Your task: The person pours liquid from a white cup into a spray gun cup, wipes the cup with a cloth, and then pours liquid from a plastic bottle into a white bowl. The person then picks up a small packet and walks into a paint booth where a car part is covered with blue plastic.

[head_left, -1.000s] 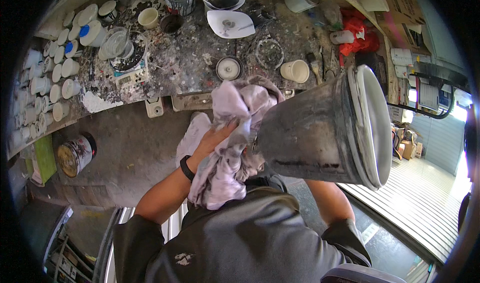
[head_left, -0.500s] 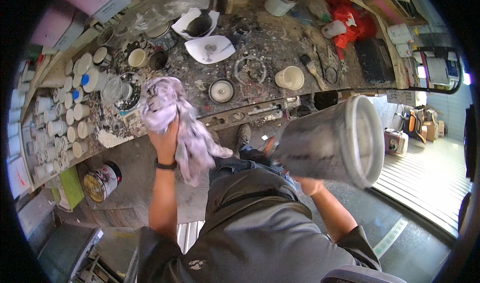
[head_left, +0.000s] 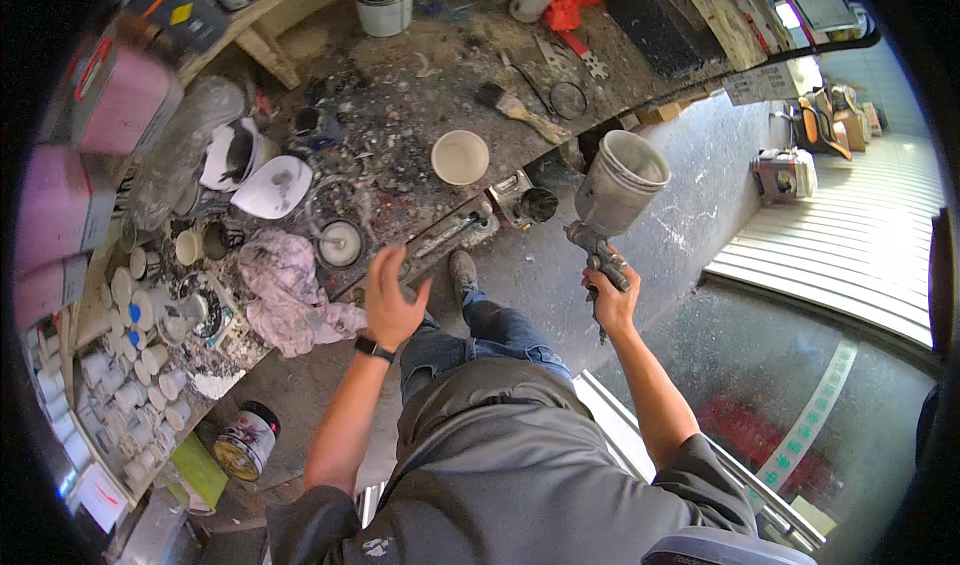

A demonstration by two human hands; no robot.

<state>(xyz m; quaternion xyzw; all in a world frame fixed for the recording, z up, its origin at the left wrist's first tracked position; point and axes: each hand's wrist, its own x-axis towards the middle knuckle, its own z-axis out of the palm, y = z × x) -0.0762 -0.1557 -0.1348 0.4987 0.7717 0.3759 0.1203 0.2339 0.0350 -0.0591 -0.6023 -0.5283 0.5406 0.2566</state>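
While the right hand point(head_left: 614, 303) is clamped around the grip of the spray gun point(head_left: 590, 240), the gun's grey cup point(head_left: 615, 190) leans above it, in the air in front of the desk point(head_left: 390, 90); the left hand point(head_left: 396, 303) is raised near the desk's edge, thumb and fingers apart; the rag point(head_left: 285, 290) lies crumpled to its left, partly over that edge; just beside the rag are a round tin point(head_left: 340, 244) and a white dish point(head_left: 272, 187); farther out stand a cream tub point(head_left: 460, 157), a brush point(head_left: 520, 113) lying flat, a can point(head_left: 385, 5) at the back, and crowded pots point(head_left: 172, 382) at far left.
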